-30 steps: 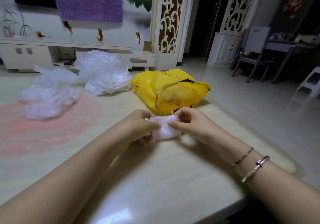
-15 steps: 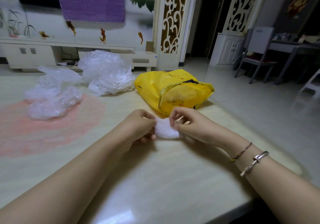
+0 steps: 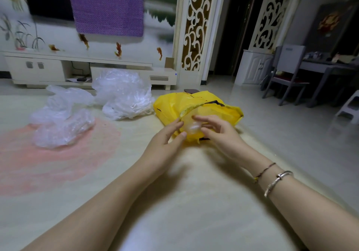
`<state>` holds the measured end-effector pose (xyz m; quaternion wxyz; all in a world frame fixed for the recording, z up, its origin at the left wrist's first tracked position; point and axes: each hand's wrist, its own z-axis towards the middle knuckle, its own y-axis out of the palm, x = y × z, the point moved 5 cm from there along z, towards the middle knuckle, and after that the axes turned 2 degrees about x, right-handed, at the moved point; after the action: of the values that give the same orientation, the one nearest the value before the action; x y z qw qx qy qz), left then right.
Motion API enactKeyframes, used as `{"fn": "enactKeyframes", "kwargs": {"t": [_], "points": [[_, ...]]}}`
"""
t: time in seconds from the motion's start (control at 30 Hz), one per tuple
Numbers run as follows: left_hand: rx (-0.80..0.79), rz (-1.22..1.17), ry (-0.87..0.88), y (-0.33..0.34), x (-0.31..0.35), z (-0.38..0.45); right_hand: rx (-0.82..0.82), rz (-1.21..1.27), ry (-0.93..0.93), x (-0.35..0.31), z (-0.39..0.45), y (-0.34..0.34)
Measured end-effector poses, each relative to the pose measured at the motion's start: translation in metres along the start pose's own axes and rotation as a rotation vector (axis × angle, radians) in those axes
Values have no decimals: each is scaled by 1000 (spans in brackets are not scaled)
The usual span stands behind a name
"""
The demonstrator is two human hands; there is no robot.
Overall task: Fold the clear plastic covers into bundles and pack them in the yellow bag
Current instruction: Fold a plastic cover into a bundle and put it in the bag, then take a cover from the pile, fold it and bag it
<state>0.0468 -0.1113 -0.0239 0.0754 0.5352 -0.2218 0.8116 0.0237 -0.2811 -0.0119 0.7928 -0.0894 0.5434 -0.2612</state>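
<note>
Your left hand [image 3: 165, 136] and right hand [image 3: 215, 130], fingers loosely spread, cup a folded clear bundle [image 3: 191, 127] at the yellow bag [image 3: 213, 107] mouth, loose covers [image 3: 122, 93] at ten o'clock on the counter [image 3: 174, 202]

Yellow bag [image 3: 217, 108]: glossy yellow plastic with dark print, lying slumped on its side on the bench at about 1 o'clock from frame centre, its mouth facing the viewer.
Folded bundle [image 3: 191, 127]: small, blurred wad of clear plastic, right at the bag's mouth; whether fingers touch it cannot be told.
Near cover pile [image 3: 60, 123]: crumpled clear plastic, loose, at 10 o'clock on the bench.
Far cover pile [image 3: 124, 95]: bigger crumpled heap at 11 o'clock, just beside the bag's left edge.
</note>
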Motion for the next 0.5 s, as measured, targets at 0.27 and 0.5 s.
{"fn": "enactKeyframes", "kwargs": {"t": [0.27,0.5], "points": [[43,-252,-77,-8,1,3,-303,-719,138,10,41,52],[38,-309,-196,-15,-3,2,-373,-835,330,4,41,52]]}}
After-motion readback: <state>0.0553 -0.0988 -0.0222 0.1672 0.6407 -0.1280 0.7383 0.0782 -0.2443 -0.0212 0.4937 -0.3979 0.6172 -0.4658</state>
